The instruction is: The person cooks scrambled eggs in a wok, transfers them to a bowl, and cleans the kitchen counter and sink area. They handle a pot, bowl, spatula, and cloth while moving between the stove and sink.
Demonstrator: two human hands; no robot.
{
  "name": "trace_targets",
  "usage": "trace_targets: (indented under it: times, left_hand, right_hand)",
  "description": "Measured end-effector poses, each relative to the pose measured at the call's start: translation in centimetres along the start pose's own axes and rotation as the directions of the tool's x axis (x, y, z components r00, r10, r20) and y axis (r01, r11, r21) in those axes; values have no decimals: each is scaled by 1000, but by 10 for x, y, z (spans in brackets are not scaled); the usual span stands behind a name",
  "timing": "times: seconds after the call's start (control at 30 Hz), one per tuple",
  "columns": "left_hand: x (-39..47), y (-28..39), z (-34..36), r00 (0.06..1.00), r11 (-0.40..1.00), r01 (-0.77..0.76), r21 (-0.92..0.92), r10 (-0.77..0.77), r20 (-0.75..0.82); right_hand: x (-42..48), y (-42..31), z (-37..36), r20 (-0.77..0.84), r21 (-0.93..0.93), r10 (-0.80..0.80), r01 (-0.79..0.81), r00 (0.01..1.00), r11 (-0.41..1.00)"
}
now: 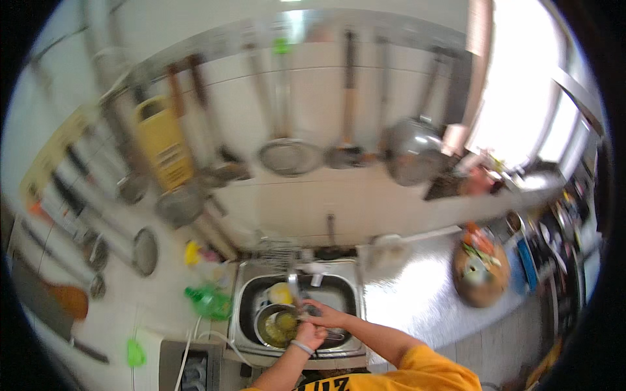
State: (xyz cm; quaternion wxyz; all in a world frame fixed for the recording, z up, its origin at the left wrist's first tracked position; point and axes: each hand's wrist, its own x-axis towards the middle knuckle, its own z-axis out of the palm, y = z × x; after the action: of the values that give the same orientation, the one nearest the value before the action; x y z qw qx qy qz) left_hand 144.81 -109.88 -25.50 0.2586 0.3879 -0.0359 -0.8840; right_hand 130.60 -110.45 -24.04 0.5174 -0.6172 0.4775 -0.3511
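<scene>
My left hand (pixel 311 335), with a pale band at the wrist, is curled over the front of the steel sink (pixel 237 337). Just beyond it, my right hand (pixel 328 316) has its fingers around a small dark object (pixel 311 308), too blurred to name. The hands meet below the tap (pixel 293 282). Whether the left hand also grips something is hidden. To their left in the basin sits a metal pot (pixel 260 328) with yellowish liquid and a round yellowish thing (pixel 285 322) in it. A yellow and white item (pixel 279 294) lies behind the pot.
A green plastic bottle (pixel 210 303) stands left of the sink. On the metal counter (pixel 406 303) to the right is a round wooden board (pixel 489 293) with cut vegetables (pixel 478 244). Ladles, a strainer (pixel 289 157) and a wok (pixel 415 151) hang ahead; knives (pixel 68 193) hang left.
</scene>
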Motion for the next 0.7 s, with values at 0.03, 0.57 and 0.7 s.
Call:
trace_targets:
  times: [0.03,0.57,0.7]
  left_hand:
    - [-11,5,15,1000,998,14,55,-13,-17]
    - [-15,-17,86,889,-625,121,771,414,196]
    - [-32,-14,98,717,-531,39,846,605,347]
  right_hand:
    - [3,-1,4,7,71,-4,3,1000,997]
    - [20,30,-2,8,905,723,-312,691,289]
    - [-8,16,-8,34,979,530,-135,847,152]
